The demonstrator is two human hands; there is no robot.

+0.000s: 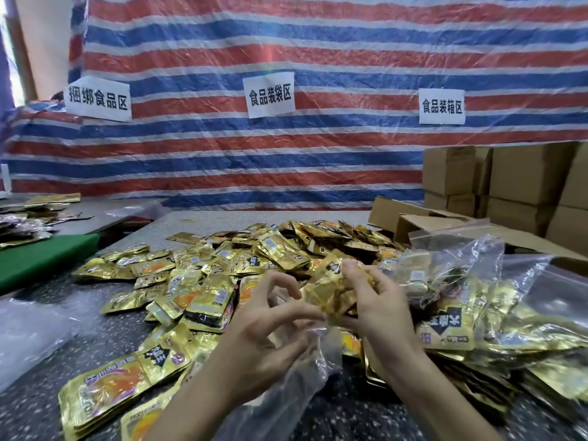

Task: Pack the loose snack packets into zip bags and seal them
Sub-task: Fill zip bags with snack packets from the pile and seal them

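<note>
Head view: loose snack packets [203, 281] are heaped across the speckled worktop [47, 418]. Light glossy foil, likely slippery, they slide off each other. Left hand [270, 326] has its fingers curled, pinching the mouth of a clear zip bag [296, 386]. Thin limp film with no shape of its own, so hold it at the rim by the zip strip. Right hand [378, 303] has its fingers clamped on a bunch of packets [327, 297] at the bag mouth. Best gripped across the flat faces. Filled bags [461, 281] lie on the right.

Forearms extended forward, left hand [270, 316] fingers curled, pinching; right hand [378, 300] fingers clenched, gripping
</note>
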